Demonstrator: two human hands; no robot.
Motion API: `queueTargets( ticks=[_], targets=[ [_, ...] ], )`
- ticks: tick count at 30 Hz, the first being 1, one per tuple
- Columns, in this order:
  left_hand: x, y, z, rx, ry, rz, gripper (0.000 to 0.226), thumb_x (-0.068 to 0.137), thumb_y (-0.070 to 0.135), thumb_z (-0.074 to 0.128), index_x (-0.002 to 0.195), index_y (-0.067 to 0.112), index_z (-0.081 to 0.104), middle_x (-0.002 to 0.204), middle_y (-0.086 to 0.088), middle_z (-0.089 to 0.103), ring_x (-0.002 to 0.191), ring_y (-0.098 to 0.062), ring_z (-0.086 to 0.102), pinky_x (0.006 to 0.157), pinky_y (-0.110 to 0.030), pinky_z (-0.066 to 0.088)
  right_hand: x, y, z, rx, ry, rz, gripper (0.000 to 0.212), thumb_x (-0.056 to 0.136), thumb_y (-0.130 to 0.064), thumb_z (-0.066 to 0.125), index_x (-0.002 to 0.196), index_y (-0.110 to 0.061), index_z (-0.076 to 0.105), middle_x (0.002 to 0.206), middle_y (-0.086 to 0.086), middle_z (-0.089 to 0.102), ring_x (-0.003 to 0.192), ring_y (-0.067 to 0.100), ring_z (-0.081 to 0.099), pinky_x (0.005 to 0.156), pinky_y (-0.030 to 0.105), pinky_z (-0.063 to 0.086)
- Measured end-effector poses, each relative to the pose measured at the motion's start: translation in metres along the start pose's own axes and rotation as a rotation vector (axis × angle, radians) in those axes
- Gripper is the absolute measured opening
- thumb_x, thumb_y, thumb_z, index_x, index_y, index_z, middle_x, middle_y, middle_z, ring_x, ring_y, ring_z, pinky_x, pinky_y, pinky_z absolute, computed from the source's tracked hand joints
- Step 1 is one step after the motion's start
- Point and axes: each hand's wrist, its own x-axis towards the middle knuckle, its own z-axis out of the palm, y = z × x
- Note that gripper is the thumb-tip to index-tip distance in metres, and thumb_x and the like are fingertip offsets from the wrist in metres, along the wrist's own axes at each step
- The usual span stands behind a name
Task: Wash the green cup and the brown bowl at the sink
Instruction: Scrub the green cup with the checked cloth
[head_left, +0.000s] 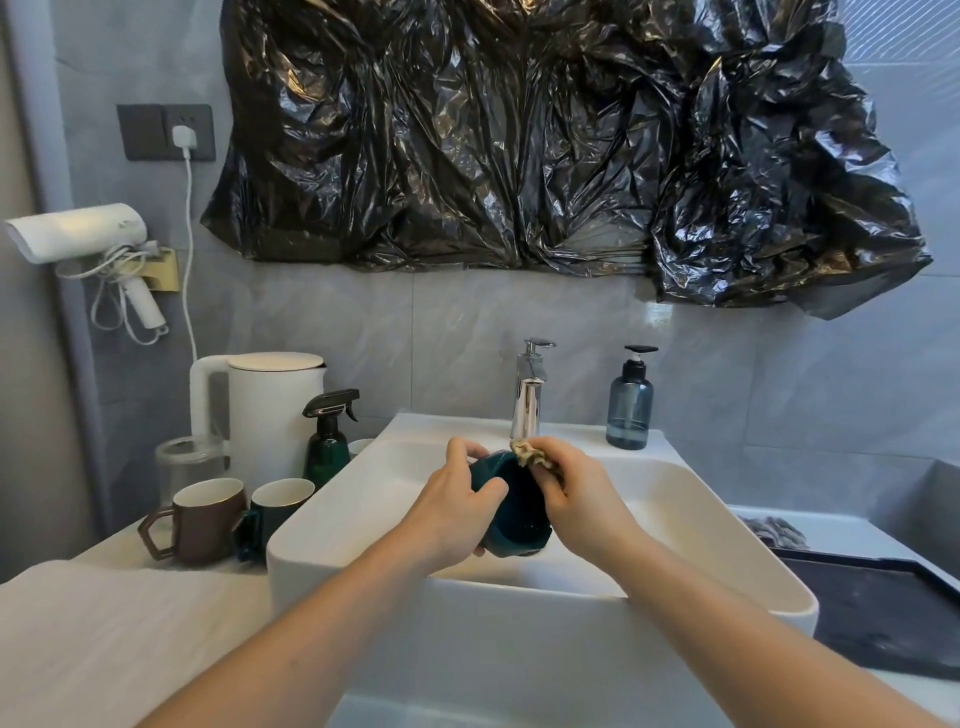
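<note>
A dark green ceramic cup (511, 512) is gripped over the white rectangular basin (363, 499) by the left hand (457, 506); a beige rag (530, 454) is pinched at its rim by the right hand (576, 493). A brown mug (202, 519) stands on the white counter's left edge (119, 613). A chrome tap (529, 395) and grey tiled wall (441, 338) are behind.

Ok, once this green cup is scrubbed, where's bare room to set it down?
Free: the white cloth-covered counter nearest you, left of the white basin. Crowded: behind it, the brown mug, dark green mug and white kettle.
</note>
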Motion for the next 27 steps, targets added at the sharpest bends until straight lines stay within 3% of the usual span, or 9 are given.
queueTargets(
  ticks=[2,7,12,14,17,19,22,24,27],
  targets=[
    [0.001,-0.001,0.000,0.040,0.012,-0.005,0.021,0.107,0.032,0.047,0.125,0.031,0.036,0.119,-0.003,0.057,0.097,-0.026,0.067,0.069,-0.050,0.066,-0.001,-0.002,0.000,-0.016,-0.037,-0.018,0.026,0.106,-0.019,0.050,0.124,-0.034,0.062,0.121,-0.009,0.064,0.112,0.012,0.059,0.083,0.011,0.048],
    [0.003,-0.006,0.002,0.232,0.108,0.041,0.032,0.106,0.024,0.049,0.132,0.037,0.037,0.129,0.001,0.059,0.112,-0.025,0.061,0.096,-0.047,0.059,-0.004,-0.008,0.003,0.147,0.000,-0.065,0.026,0.107,-0.022,0.048,0.118,-0.040,0.063,0.115,-0.015,0.068,0.109,0.004,0.061,0.091,0.023,0.048],
    [0.000,-0.002,0.002,0.282,0.183,0.104,0.045,0.099,0.011,0.052,0.134,0.035,0.038,0.129,-0.002,0.063,0.115,-0.029,0.062,0.096,-0.047,0.057,-0.008,-0.018,0.004,0.070,-0.031,-0.199,0.028,0.108,-0.021,0.045,0.122,-0.041,0.059,0.124,-0.023,0.061,0.117,-0.005,0.055,0.096,0.008,0.040],
    [0.000,-0.002,0.001,0.295,0.236,0.120,0.046,0.097,0.007,0.052,0.135,0.031,0.040,0.130,-0.002,0.063,0.114,-0.030,0.061,0.096,-0.047,0.055,-0.008,-0.015,0.004,0.097,-0.045,-0.097,0.023,0.110,-0.032,0.040,0.117,-0.035,0.061,0.111,-0.014,0.067,0.106,0.004,0.061,0.089,0.017,0.047],
    [-0.001,-0.002,0.002,0.313,0.270,0.146,0.045,0.098,0.008,0.053,0.136,0.031,0.046,0.133,0.004,0.061,0.116,-0.026,0.059,0.100,-0.046,0.054,-0.007,-0.010,0.004,0.109,-0.060,-0.008,0.031,0.111,-0.037,0.034,0.108,-0.023,0.062,0.100,-0.004,0.068,0.100,0.017,0.064,0.087,0.029,0.051],
    [-0.002,-0.001,0.003,0.310,0.261,0.166,0.043,0.098,0.010,0.052,0.135,0.032,0.051,0.131,0.006,0.061,0.116,-0.024,0.059,0.100,-0.045,0.054,-0.010,-0.012,0.004,0.097,-0.051,-0.071,0.027,0.110,-0.033,0.037,0.117,-0.028,0.062,0.110,-0.011,0.068,0.107,0.009,0.062,0.094,0.026,0.050],
    [-0.002,0.001,0.003,0.309,0.249,0.164,0.041,0.098,0.012,0.050,0.134,0.031,0.054,0.132,0.004,0.063,0.117,-0.026,0.060,0.101,-0.046,0.053,-0.010,-0.018,0.007,0.013,-0.055,-0.227,0.036,0.109,-0.024,0.042,0.140,-0.032,0.056,0.141,-0.027,0.053,0.133,-0.012,0.043,0.111,0.009,0.031],
    [-0.002,0.001,0.001,0.292,0.268,0.160,0.040,0.098,0.011,0.051,0.133,0.031,0.055,0.130,0.005,0.063,0.116,-0.026,0.060,0.100,-0.046,0.053,-0.008,-0.018,0.007,0.056,-0.060,-0.157,0.033,0.110,-0.026,0.041,0.137,-0.037,0.057,0.134,-0.027,0.058,0.125,-0.012,0.049,0.104,0.009,0.038],
    [-0.001,0.000,-0.001,0.255,0.325,0.160,0.039,0.098,0.008,0.053,0.130,0.029,0.057,0.126,0.007,0.064,0.113,-0.021,0.059,0.099,-0.043,0.054,-0.009,-0.015,0.004,0.212,-0.107,0.071,0.035,0.111,-0.040,0.030,0.118,-0.029,0.062,0.111,-0.010,0.070,0.106,0.008,0.063,0.093,0.026,0.049]
  ],
)
